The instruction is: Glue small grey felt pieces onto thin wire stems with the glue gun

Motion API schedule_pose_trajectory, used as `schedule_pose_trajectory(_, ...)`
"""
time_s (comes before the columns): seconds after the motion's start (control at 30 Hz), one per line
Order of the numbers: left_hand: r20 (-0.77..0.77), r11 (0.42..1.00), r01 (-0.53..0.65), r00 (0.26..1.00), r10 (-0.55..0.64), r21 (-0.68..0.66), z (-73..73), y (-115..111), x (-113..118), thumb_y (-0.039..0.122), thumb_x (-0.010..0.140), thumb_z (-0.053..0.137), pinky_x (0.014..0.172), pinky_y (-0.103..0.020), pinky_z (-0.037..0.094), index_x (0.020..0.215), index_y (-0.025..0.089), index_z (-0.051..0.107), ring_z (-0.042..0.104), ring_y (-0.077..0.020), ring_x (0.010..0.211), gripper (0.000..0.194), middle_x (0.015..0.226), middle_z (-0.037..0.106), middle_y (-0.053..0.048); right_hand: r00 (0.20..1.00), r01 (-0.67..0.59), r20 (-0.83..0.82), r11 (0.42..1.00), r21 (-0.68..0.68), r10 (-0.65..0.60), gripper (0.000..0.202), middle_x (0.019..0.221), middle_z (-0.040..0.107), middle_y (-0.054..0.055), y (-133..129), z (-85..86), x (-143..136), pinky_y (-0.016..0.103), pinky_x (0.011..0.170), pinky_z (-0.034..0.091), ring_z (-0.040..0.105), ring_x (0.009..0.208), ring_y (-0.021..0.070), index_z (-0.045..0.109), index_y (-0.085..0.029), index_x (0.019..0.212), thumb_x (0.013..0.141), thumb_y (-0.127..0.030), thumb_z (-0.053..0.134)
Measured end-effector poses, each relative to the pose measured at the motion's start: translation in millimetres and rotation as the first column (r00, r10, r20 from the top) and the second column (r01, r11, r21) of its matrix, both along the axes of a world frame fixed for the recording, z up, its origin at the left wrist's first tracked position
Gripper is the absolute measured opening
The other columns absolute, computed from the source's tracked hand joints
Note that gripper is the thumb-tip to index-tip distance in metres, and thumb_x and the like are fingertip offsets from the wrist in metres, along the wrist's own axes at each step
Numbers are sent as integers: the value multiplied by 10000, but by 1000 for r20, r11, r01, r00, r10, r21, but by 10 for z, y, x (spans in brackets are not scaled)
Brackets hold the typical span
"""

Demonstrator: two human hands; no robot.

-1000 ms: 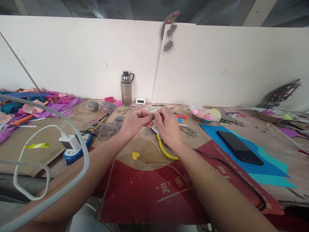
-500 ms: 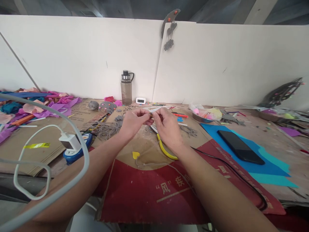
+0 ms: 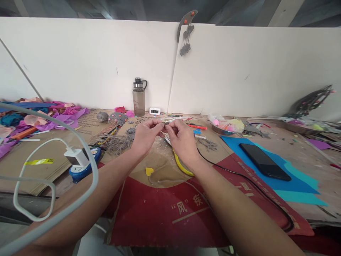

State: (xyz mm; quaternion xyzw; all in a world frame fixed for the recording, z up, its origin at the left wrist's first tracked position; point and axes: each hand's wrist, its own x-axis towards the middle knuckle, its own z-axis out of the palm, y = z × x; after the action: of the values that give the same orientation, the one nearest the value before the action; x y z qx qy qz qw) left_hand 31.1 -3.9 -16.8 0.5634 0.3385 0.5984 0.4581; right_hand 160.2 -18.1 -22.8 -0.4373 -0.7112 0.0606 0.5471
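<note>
My left hand (image 3: 147, 136) and my right hand (image 3: 182, 141) meet fingertip to fingertip above the cardboard (image 3: 160, 160). Both are pinched closed around something small that I cannot make out. Yellow-handled scissors (image 3: 182, 166) lie under my right hand, partly hidden by it. A yellow heart-shaped piece (image 3: 149, 171) rests on the cardboard below my hands, with a thin grey string beside it. Left of my left hand is a tangle of grey yarn (image 3: 117, 144).
A bottle (image 3: 139, 99) and a small white clock (image 3: 155, 111) stand by the white board. On the right, a phone (image 3: 263, 160) lies on blue sheets (image 3: 290, 183). A blue power strip (image 3: 84, 171) and white cables are at the left.
My fingertips have shifted slightly left, and my right hand has moved a little left. Both hands stay pinched together. The view has also shifted slightly.
</note>
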Motion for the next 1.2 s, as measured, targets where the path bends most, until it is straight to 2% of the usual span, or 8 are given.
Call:
schedule_pose_trajectory(0.17,-31,1000,-23,999,24,10,-43,25,2,286,704,659,555,-219,368,677,164,638,509,-83,589,127,663,617,4,998,12,-54,998,-57,-15,175,640,527,-10,-9,33,-7,276,626,357,457,623,140,519,-204,661,833,-232,517)
schedule_pose_trajectory(0.33,-1,999,28,1000,-28,-19,-30,14,5,247,700,666,545,-217,358,656,160,640,504,-80,587,101,637,599,5,995,23,-96,995,-96,-32,203,603,504,-18,-31,66,-4,275,604,342,433,588,131,508,-201,619,815,-247,536)
schedule_pose_trajectory(0.43,44,996,76,996,-74,-50,7,-10,8,232,687,681,561,-219,389,630,151,636,503,-76,574,109,628,599,1,987,15,-156,993,-118,-34,89,583,465,-47,-42,72,8,261,576,333,415,559,121,534,-201,722,795,-247,555)
schedule_pose_trajectory(0.53,112,980,180,979,-170,-88,28,-15,3,245,673,718,639,-230,453,660,138,657,553,-80,610,123,666,630,-13,968,-57,-251,984,-169,13,109,567,405,-80,-14,58,36,238,540,316,387,526,107,560,-201,876,780,-252,563)
schedule_pose_trajectory(0.67,137,960,242,965,-224,-138,25,5,-8,247,649,757,716,-252,490,728,119,690,612,-99,665,165,706,662,-35,943,-158,-326,957,-244,73,96,565,435,-65,71,23,84,229,510,293,362,517,94,574,-188,760,773,-282,562)
schedule_pose_trajectory(0.8,64,969,196,980,-188,-153,38,8,-18,234,638,756,613,-222,444,740,125,691,580,-92,626,164,656,639,-19,948,-131,-316,954,-268,41,94,549,430,-66,96,28,92,228,496,279,332,503,86,570,-180,724,748,-270,581)
schedule_pose_trajectory(1.0,-187,999,47,981,-51,-25,60,27,-66,281,680,698,503,-223,329,628,153,651,429,-68,499,146,536,530,25,978,-84,-209,955,-284,23,77,522,383,-75,13,70,47,236,480,248,315,487,89,555,-191,713,748,-255,580)
schedule_pose_trajectory(1.2,-128,999,22,991,-25,-27,44,81,-84,261,664,682,489,-227,308,565,159,589,399,-65,467,170,487,493,34,988,-94,-141,970,-224,63,92,565,403,-75,24,17,30,253,545,317,377,521,111,547,-197,843,784,-265,563)
